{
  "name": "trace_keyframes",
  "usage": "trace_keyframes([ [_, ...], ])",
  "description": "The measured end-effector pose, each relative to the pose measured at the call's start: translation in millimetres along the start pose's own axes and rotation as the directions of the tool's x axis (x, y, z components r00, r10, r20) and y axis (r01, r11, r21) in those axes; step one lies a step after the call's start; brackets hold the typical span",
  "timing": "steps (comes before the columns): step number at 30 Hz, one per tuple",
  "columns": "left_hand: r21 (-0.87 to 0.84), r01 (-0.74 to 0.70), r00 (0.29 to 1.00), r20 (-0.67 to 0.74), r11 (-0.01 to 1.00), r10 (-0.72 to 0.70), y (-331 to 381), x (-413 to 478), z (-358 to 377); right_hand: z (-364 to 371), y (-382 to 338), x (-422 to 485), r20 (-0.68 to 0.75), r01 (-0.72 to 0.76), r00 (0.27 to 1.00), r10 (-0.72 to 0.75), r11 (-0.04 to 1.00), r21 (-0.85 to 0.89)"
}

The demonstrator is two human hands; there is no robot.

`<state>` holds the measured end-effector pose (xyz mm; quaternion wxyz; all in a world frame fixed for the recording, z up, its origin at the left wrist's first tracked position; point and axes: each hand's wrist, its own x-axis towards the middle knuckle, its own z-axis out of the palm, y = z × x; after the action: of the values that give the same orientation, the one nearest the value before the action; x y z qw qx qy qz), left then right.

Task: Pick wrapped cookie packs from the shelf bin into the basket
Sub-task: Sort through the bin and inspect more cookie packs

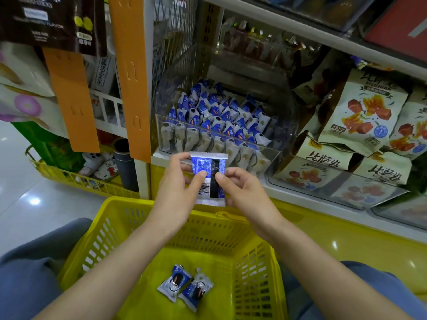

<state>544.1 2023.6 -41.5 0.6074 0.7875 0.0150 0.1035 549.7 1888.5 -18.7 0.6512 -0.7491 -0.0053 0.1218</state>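
Note:
A blue-and-white wrapped cookie pack [208,166] is held upright between both hands, its barcode side toward me, above the far rim of the yellow basket [254,262]. My left hand [178,181] pinches its left edge with the thumb on the barcode. My right hand [242,190] pinches its right edge. Two more cookie packs [184,286] lie side by side on the basket floor. Behind the hands, a clear shelf bin [284,125] holds several rows of the same packs [215,118].
Beige snack bags [365,112] fill clear bins to the right of the cookie bin. Orange hanging strips [131,77] and a yellow wire rack [76,179] stand at the left. My knees in blue trousers flank the basket, and shiny floor shows at left.

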Motion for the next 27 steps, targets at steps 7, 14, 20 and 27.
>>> trace_keyframes([
  [7,0.119,-0.067,0.988,0.149,0.991,0.049,-3.1,-4.3,5.3,1.8,-0.3,0.0,-0.001,-0.066,0.998,0.067,0.987,0.148],
  [14,0.225,-0.124,0.975,0.210,0.967,0.076,1.6,-5.3,1.0,2.5,3.0,0.2,-0.009,-0.015,1.000,0.016,0.998,0.061],
  [20,0.406,-0.205,0.978,0.126,0.891,0.168,3.2,-5.4,-7.1,5.6,5.3,0.8,0.023,0.072,0.997,-0.071,0.996,-0.046],
  [27,0.358,-0.180,0.983,0.091,0.916,0.157,2.7,-1.8,-9.1,5.9,3.2,-0.2,0.045,0.104,0.994,-0.102,0.992,-0.065],
])
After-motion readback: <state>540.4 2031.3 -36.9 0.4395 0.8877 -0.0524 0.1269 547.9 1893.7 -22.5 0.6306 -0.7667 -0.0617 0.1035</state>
